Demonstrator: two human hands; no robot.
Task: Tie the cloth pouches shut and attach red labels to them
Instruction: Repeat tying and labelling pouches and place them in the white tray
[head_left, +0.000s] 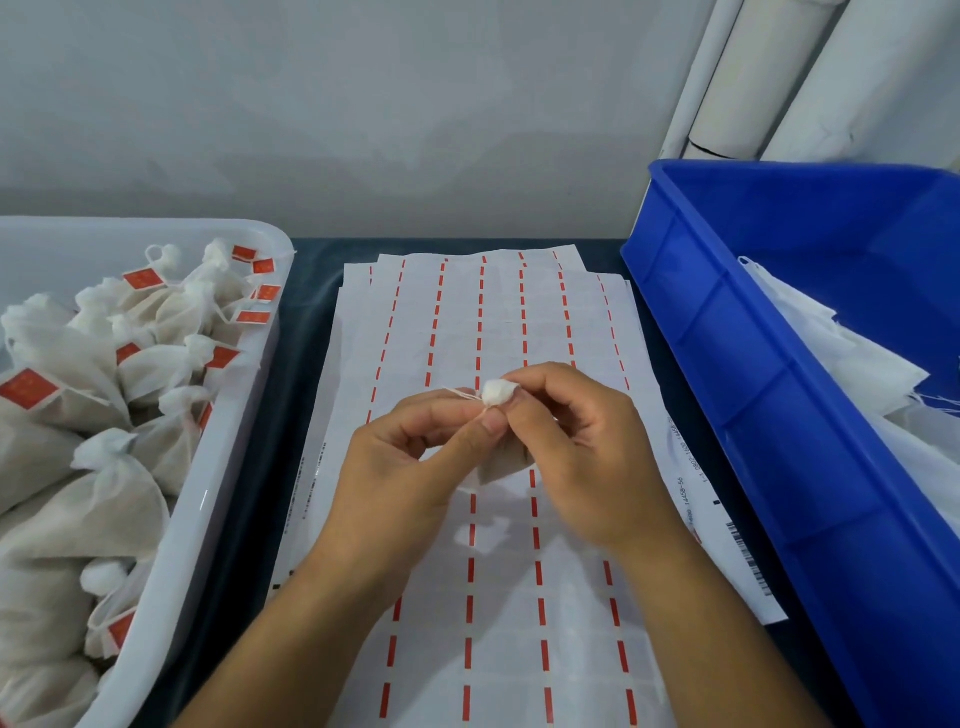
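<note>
**Inspector:** Right, largest first. What holds the stock?

**Onlooker:** On the right, a deep blue plastic crate (810, 332) with flat white cloth bags (852, 358) heaped loosely against its far side. They look untied and carry no red that I can see. On the left, a pale translucent plastic tub (208, 499) packed with filled white cloth pouches (93, 499), necks gathered.

**Inspector:** Are those finished?

**Onlooker:** Many show small red rectangular labels (140, 279) hanging at the neck, so I judge them done. On a few at the near end I cannot make out a label; it may simply be hidden.

**Inspector:** And between the two bins?

**Onlooker:** Overlapping white backing sheets with red dashed columns (498, 597) lie on the dark tabletop (306, 332). The label cells appear peeled away, only the red strips between them remaining.

**Inspector:** The work in hand?

**Onlooker:** One small white cloth pouch (497, 391) is held above the sheets, roughly centre. The right hand (576, 447) grasps it round the neck, fingers curled, the bunched top poking out above them. The left hand (410, 462) pinches the thin white drawstring (462, 394) just beside the bunched top.

**Inspector:** Stage?

**Onlooker:** In my judgement, tying; no label on this one yet. A large share is completed, with the crate's bags remaining.
</note>
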